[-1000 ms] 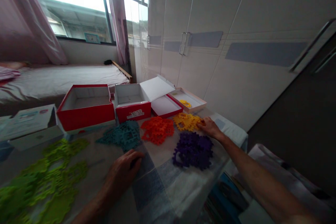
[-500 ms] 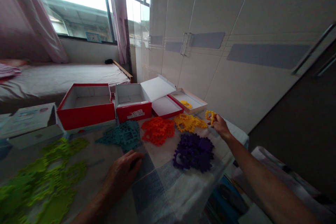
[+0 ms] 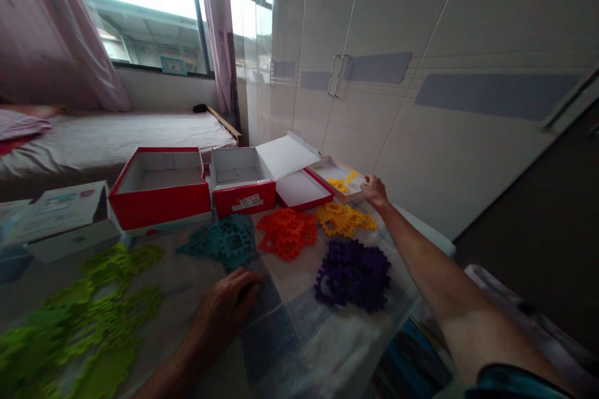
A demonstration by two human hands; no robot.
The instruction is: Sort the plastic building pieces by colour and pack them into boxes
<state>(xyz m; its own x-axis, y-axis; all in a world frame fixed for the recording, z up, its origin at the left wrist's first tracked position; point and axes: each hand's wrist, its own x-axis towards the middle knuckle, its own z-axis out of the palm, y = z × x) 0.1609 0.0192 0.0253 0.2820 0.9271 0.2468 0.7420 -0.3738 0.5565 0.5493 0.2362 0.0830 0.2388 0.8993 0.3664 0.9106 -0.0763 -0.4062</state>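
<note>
My right hand (image 3: 374,191) is at the right rim of a shallow open box lid (image 3: 354,196), its fingers bent downward. Just left of its fingertips, apart from them, is a small yellow gear-edged plastic piece (image 3: 351,176), above or against another yellow piece (image 3: 336,184) in the lid. Nearer me lies a pile of yellow pieces (image 3: 344,219). My left hand (image 3: 230,299) rests on the tablecloth with loosely bent fingers and holds nothing. Teal toothed pieces (image 3: 229,242) lie just beyond it. Orange pieces (image 3: 287,234) and dark purple pieces (image 3: 354,274) are heaped farther right.
Green pieces (image 3: 88,318) spread over the left side of the table. Behind the piles stand a red box (image 3: 161,206), a second red box with its flap up (image 3: 243,198), and a red lid (image 3: 304,192). A white carton (image 3: 70,234) is at the far left; a wardrobe (image 3: 355,118) borders the back.
My right hand has moved from above the table edge left and away from me to the lid. The yellow piece it held is now apart from its fingers, at the lid. My left hand stays put.
</note>
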